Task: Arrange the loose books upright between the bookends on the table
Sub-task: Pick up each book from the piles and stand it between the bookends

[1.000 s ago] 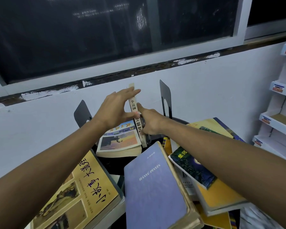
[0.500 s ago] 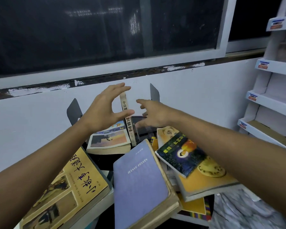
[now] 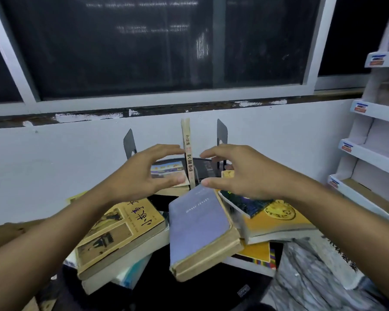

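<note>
There, at twelve o'clock on the dark desk [image 3: 166, 292], a thin book [image 3: 187, 151] stood upright on its own, spine toward the camera, between the left bookend [image 3: 129, 143] and the right bookend [image 3: 222, 132], apart from both. The left hand [image 3: 142, 176] hovered at nine o'clock of it and the right hand [image 3: 243, 173] at three o'clock. Both sets of fingers were spread and released, grasping nothing. The left index tip lay just beside the spine, and whether it touched could not be told. The right fingers [image 3: 213, 151] were clear of the book.

Under the left hand a picture-covered book [image 3: 166, 172] lay flat beside the foot of the thin book. At six o'clock of the thin book a lilac book [image 3: 198, 223] lay tilted over the pile. At eight o'clock lay a tan book [image 3: 121, 230] with large dark characters, stacked on paler volumes. At four o'clock a dark-covered book [image 3: 245, 204] rested on an orange book [image 3: 276, 221]. White shelves [image 3: 368, 151] stood at three o'clock of the desk, under a dark window [image 3: 144, 52].
</note>
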The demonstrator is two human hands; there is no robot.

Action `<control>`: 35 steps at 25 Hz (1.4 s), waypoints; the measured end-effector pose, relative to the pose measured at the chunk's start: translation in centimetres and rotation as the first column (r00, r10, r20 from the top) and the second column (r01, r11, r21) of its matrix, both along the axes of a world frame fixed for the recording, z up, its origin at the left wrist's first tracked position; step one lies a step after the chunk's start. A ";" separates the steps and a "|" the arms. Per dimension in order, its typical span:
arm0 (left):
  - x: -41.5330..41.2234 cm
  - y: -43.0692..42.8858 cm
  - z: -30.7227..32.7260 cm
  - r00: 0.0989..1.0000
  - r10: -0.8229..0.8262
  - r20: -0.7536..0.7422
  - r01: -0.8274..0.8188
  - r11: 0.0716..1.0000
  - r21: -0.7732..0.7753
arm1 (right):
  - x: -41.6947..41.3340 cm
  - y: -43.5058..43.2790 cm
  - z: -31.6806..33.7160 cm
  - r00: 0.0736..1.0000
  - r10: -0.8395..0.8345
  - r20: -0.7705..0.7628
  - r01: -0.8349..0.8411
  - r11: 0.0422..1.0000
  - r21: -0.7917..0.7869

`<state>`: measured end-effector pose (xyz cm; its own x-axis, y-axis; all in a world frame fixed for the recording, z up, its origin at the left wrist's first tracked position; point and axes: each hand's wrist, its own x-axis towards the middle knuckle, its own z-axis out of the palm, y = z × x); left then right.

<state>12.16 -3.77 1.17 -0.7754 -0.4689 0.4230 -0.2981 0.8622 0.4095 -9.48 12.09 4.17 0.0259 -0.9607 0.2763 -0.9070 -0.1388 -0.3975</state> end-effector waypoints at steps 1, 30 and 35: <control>1.1 0.2 -0.2 1.000 0.020 0.001 -0.020 1.000 0.004 | 0.9 0.1 -0.3 1.000 0.021 -0.006 -0.021 1.000 -0.005; 18.2 -7.8 -9.0 0.884 0.430 0.183 -0.466 0.827 0.313 | 22.4 -8.8 -10.5 0.956 0.130 -0.262 -0.077 0.976 0.203; 18.9 -5.6 -10.2 0.879 0.463 0.113 -0.473 0.818 0.326 | 19.2 -7.3 -9.8 0.927 0.266 -0.265 -0.179 0.934 0.310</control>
<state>31.02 -9.34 -8.99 -0.4353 -0.8867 0.1561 -0.6460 0.4284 0.6318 9.74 4.74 -5.59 0.2870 -0.9565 -0.0521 -0.9470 -0.2751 -0.1661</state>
